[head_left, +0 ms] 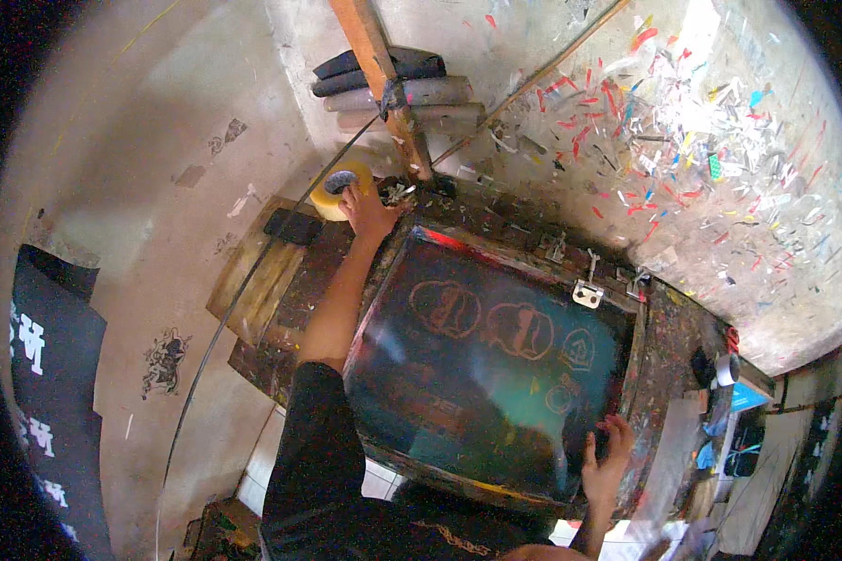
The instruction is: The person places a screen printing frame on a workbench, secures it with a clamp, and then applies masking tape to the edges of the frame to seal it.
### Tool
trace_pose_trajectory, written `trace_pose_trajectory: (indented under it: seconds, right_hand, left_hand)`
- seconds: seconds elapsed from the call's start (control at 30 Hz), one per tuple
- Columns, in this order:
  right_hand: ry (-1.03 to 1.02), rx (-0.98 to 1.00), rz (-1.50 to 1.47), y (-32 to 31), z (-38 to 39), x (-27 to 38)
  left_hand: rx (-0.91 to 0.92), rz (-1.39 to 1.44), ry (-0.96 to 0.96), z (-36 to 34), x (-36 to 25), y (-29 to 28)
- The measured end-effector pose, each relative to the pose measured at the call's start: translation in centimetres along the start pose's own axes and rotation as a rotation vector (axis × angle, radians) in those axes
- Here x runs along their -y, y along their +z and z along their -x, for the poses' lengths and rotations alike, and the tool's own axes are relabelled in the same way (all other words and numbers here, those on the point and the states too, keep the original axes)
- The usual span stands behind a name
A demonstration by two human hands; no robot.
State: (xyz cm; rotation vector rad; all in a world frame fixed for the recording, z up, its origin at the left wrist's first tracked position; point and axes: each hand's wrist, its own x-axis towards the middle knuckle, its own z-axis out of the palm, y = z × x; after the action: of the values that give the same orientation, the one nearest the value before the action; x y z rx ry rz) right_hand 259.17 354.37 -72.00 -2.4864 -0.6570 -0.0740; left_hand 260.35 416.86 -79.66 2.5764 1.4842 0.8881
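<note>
My left hand (370,213) reaches to the far left, its fingers hooked into the core of a wide roll of yellowish tape (327,198) and its thumb side against the roll. A screen-printing frame (496,369) with dark mesh and several outlined emblem shapes lies in front of me. By the frame's near right corner my right hand (608,460) hovers or rests with its fingers apart and nothing in them; whether it touches the frame I cannot tell.
Metal hinge clamps (587,293) stand at the frame's far edge. A wooden post (384,89) rises behind, beside rolled dark material (379,75). A black cable (223,323) hangs across the left. Tape scraps (646,140) cover the wall. A small white roll (726,370) sits at right.
</note>
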Motion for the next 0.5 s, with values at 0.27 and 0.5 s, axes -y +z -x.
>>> trace_pose_trajectory:
  seconds: [0.27,0.5]
  right_hand:
    - [0.073,-0.024,0.036,0.1,-0.4,-0.4]
    - [0.094,0.003,0.028,-0.1,-1.6,-0.4]
  left_hand:
    - [0.555,0.029,0.171,-5.6,1.0,-0.5]
    - [0.493,-0.034,0.339,-6.7,2.3,-2.0]
